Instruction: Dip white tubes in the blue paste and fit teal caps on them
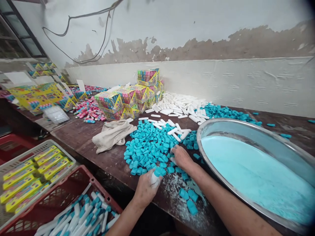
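Near the table's front edge my left hand [147, 187] is closed round a white tube [155, 178] with a blue cap on its upper end. My right hand [181, 157] reaches to the right side of a heap of blue caps [149, 144]; its fingers are bent, and whatever they may hold is hidden. White tubes [176, 131] lie on and behind the heap. To the right stands a large metal basin [209, 157] of light blue powder [248, 170]. Loose blue caps [192, 207] rest in spilled powder at the front edge.
A cloth [113, 134] lies left of the caps, with packed display boxes [128, 98] behind it. At lower left, a red crate [83, 173] holds capped tubes and a grey crate [52, 143] holds yellow boxes. More white tubes [182, 103] lie near the wall.
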